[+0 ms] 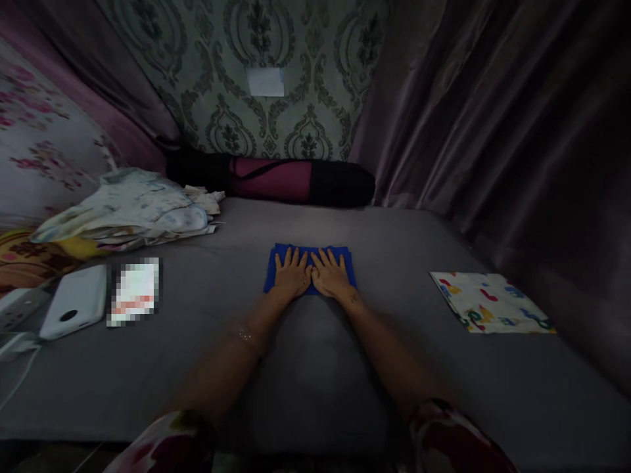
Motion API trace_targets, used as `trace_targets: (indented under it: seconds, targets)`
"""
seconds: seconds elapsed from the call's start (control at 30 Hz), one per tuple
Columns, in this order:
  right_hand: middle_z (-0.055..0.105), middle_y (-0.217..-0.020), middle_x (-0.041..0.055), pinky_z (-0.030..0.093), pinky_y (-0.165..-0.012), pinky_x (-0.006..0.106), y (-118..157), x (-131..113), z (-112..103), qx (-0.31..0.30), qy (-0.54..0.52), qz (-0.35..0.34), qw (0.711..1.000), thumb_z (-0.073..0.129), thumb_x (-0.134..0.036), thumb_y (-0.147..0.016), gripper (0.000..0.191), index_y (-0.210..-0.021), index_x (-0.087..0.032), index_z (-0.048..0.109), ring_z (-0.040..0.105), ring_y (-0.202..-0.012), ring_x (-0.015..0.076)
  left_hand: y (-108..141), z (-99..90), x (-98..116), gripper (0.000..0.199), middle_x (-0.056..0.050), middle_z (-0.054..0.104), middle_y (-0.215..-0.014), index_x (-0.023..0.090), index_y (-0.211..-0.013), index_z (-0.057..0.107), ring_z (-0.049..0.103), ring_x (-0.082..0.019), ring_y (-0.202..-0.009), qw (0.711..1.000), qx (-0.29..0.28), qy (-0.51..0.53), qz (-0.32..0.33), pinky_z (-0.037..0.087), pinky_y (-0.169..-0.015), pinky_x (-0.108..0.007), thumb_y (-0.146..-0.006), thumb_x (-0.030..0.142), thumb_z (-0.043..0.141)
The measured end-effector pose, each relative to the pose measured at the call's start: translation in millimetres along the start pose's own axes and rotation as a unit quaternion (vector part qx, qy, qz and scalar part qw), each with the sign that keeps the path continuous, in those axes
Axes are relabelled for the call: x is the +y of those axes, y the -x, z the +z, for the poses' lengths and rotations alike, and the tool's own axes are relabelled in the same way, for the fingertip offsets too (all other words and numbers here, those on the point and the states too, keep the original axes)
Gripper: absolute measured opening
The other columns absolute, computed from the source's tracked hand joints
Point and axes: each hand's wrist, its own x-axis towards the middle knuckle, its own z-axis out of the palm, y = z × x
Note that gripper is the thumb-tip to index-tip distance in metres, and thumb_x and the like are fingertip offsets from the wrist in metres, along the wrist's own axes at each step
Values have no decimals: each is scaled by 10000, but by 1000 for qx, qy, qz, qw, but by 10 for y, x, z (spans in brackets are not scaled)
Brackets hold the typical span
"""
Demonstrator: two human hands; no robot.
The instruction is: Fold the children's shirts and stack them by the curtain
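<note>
A folded blue cloth (pixel 319 251) lies flat on the grey sheet (pixel 315 368), in the middle of the view. On its left part rests my left hand (pixel 294 274), palm down with the fingers spread. My right hand (pixel 331 272) lies flat on the right part, its fingers also apart. The thumbs meet or nearly meet between the two hands. Blue fabric shows beyond the fingertips and at both sides, while the hands cover much of its centre.
A folded cloth with colourful print (pixel 493 302) lies at the right. Crumpled light cloths (pixel 142 207), a white power bank (pixel 76 299), a pixelated item (pixel 135 292) and a power strip (pixel 22 307) are at the left. A black and maroon bag (pixel 276 179) lies along the wall.
</note>
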Motion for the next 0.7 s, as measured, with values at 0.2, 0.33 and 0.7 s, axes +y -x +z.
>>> trace_targets:
  seconds: [0.2, 0.33, 0.7]
  targets:
    - [212, -1588, 43, 93, -1154, 572, -19, -8, -32, -23, -6, 8, 1000, 270, -338, -961, 562, -1509, -217, 301, 142, -1461, 281, -49, -43, 8, 602, -96, 191, -1589, 186, -1515, 272, 103, -310, -1471, 999, -36, 3, -11, 48, -1147, -612, -969, 424, 183]
    - [229, -1583, 61, 91, -1155, 566, -36, 15, -62, -36, -35, 0, 999, 285, -344, -962, 558, -1502, -205, 317, 158, -1459, 283, -100, -172, 14, 600, -105, 199, -1587, 176, -1509, 281, 131, -325, -1464, 995, -98, 8, -17, 99, -1136, -625, -960, 414, 242]
    - [301, -1553, 111, 106, -1169, 490, -86, 199, 59, 47, -4, 28, 998, 278, -380, -979, 566, -1475, -120, 360, 199, -1448, 253, -122, 33, -21, 639, -134, 307, -1549, 196, -1483, 355, 196, -323, -1450, 999, 30, -11, 1, 112, -1139, -604, -964, 534, 197]
